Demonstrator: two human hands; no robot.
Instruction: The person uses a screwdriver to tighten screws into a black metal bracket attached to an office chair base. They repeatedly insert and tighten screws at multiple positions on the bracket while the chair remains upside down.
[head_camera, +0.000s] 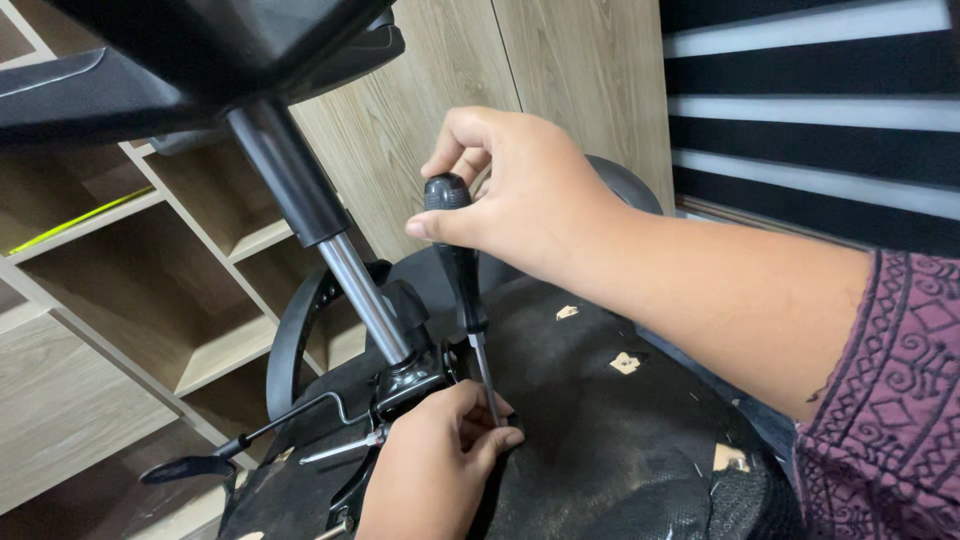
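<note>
At the far left, wooden shelves (150, 290) stand behind an office chair turned upside down, its black base (180, 50) overhead and the gas-lift column (330, 240) slanting down to the metal mechanism (410, 375) bolted to the seat's underside (600, 430); a thin adjustment lever (250, 435) with a flat paddle sticks out low on the left. Just right of the mechanism the left hand (430, 470) rests on the seat bottom, its fingers curled and pinched around the tip of the screwdriver (462, 270), steadying it where it meets the surface; the fastener itself is hidden under the fingertips. Above, the right hand (520, 195) grips the black handle from the top, thumb and forefinger pressed around its rounded end and the other fingers folded close. To do this well, the shaft should probably stand square to the screw, with firm downward pressure from the upper hand so the tip does not slip out, and the lower fingers kept clear of the blade. The seat underside looks worn: black fabric or board, scuffed and torn in several spots where pale material shows through. Further right, a patterned purple sleeve (890, 420) covers the right arm, before a dark wall with pale stripes (820, 110).
</note>
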